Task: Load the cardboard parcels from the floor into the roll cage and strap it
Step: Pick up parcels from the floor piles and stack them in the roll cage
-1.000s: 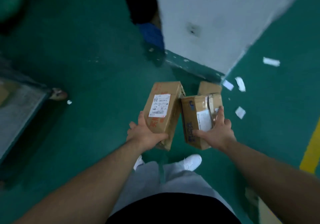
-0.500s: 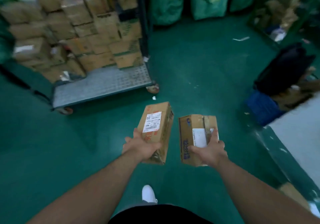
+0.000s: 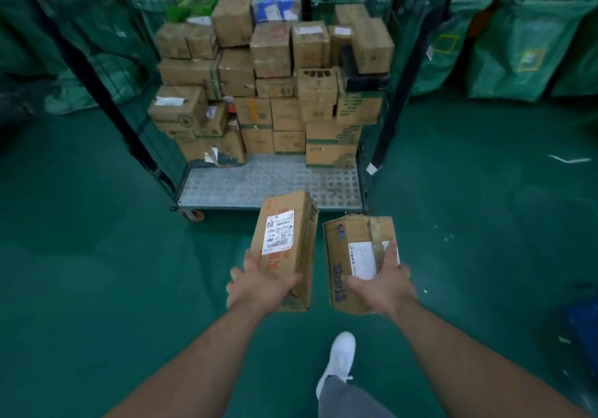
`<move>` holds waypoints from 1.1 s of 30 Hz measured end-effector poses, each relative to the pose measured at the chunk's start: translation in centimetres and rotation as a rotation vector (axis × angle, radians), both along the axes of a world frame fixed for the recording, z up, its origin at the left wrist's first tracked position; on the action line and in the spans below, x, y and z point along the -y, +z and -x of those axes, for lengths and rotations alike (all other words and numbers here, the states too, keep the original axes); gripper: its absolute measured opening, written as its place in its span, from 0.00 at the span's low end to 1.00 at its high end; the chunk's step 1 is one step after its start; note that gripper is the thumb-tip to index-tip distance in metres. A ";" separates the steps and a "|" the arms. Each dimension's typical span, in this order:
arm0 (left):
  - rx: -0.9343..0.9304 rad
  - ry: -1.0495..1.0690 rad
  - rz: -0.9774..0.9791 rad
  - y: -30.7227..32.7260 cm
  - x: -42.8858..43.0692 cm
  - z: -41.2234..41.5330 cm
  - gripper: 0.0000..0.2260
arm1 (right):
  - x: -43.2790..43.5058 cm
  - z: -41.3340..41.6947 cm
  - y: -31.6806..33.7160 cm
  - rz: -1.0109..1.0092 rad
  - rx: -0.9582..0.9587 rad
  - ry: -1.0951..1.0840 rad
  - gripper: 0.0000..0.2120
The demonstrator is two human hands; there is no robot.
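My left hand (image 3: 257, 285) grips the near end of a long cardboard parcel (image 3: 288, 243) with a white barcode label and red print. My right hand (image 3: 382, 283) grips a squarer, worn cardboard parcel (image 3: 349, 249) with blue print and a white label. Both parcels are held side by side above the green floor, just in front of the roll cage (image 3: 268, 179). The cage's grey studded deck is bare at its front, and a stack of several cardboard parcels (image 3: 271, 87) fills its back. No strap is visible.
Dark cage side frames (image 3: 106, 94) lean out at left and right (image 3: 391, 100). Green sacks (image 3: 524, 39) line the back wall on both sides. A blue crate (image 3: 582, 323) sits at the right edge. My white shoe (image 3: 339, 356) steps forward on the green floor.
I have turned from the white pillar and floor pile toward the roll cage, which now stands straight ahead and closer. Both hands keep the same hold on their parcels.
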State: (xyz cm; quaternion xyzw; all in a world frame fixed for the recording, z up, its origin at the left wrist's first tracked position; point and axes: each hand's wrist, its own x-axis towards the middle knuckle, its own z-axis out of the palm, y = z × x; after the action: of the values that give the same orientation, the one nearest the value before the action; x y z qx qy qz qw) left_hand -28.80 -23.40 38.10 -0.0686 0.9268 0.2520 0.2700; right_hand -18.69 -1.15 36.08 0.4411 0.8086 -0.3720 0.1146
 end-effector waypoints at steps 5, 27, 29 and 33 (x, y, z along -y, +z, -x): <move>-0.050 0.044 0.000 0.5 -3.1 9.3 0.57 | -4.2 11.0 0.1 -0.063 -0.013 0.107 0.66; -0.091 0.316 0.047 2.0 0.3 49.0 0.52 | -5.4 54.2 0.3 -0.051 -0.017 0.352 0.65; -0.079 0.305 0.057 1.7 1.6 52.6 0.51 | -4.1 57.7 0.0 -0.058 0.003 0.331 0.66; -0.069 0.296 0.095 1.4 3.5 60.0 0.52 | -1.9 65.0 -0.2 0.028 -0.016 0.262 0.66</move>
State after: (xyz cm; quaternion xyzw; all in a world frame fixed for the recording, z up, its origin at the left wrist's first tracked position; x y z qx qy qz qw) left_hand -88.79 -26.89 39.53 -0.2085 0.9260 0.2473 0.1945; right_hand -83.69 0.79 35.86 0.3272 0.8549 -0.3687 0.1619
